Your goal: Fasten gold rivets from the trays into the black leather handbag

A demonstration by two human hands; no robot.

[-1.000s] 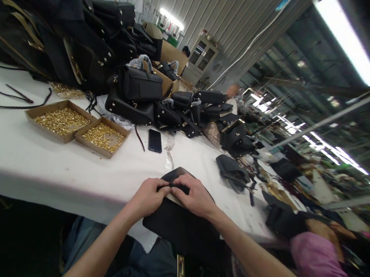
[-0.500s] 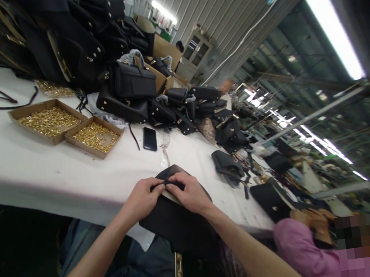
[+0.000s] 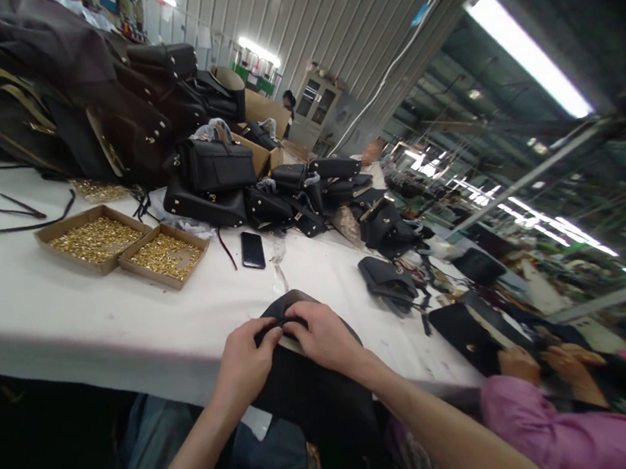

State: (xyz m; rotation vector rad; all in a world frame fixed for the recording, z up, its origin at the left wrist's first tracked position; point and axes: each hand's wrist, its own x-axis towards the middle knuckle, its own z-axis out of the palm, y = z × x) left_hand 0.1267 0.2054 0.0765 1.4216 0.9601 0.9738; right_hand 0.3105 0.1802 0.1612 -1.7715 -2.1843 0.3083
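A black handbag [image 3: 321, 387] lies across my lap and against the table's front edge, its gold metal clasp [image 3: 314, 468] hanging low. My left hand [image 3: 248, 357] pinches the bag's upper edge between thumb and fingers. Close beside it, my right hand [image 3: 322, 341] grips the same edge, the thumbs almost meeting. Whatever small part may lie between the fingertips is hidden. On the table beyond, a dark phone [image 3: 252, 250] lies flat next to a thin dark strap [image 3: 226, 249].
Two cardboard trays, a larger one [image 3: 44, 241] and a smaller one [image 3: 128, 268], hold small gold fittings on the white table [image 3: 128, 320]. Black bags [image 3: 217, 162] are piled behind. At right, a co-worker's pink sleeve [image 3: 521, 411] reaches toward another black bag [image 3: 461, 334].
My view has shifted, bringing more of the co-worker's hands into sight. Both my hands keep their pinch on the bag's edge, with only slight finger movement.
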